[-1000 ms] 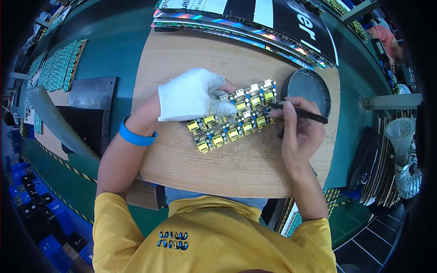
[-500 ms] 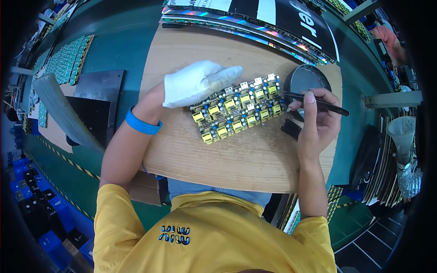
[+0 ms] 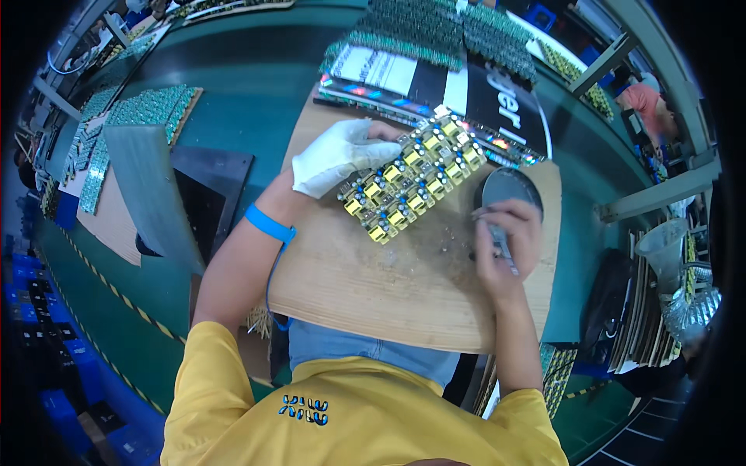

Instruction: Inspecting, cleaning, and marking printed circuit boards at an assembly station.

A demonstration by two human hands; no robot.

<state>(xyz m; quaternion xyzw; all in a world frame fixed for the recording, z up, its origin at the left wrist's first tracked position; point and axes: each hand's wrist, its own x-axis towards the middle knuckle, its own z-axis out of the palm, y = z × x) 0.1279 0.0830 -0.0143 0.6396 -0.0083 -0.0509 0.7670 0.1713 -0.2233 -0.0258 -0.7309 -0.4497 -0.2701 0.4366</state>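
My left hand (image 3: 338,158), in a white glove with bare fingertips showing, grips the far left edge of a circuit board panel (image 3: 416,175). Rows of yellow transformers, small blue parts and metal sockets cover the panel. It slants above the wooden board (image 3: 365,303), its right end farther from me. My bare right hand (image 3: 511,237) is closed round slim tweezers (image 3: 506,250), smeared by motion. That hand lies over the near rim of a round dark dish (image 3: 509,186), apart from the panel. Its fingers hide part of the dish.
Behind the panel, green circuit boards (image 3: 412,35) lie on a stack of flat printed sheets (image 3: 489,101). At left, a curved translucent duct (image 3: 151,186) rises before a black plate (image 3: 225,167) and more green boards (image 3: 148,109). A clear funnel (image 3: 664,245) stands at right.
The panel has turned, its right end swinging away from me. My right hand has moved back from the panel to the dish's near side, and the tweezers have turned. The whole view has shifted.
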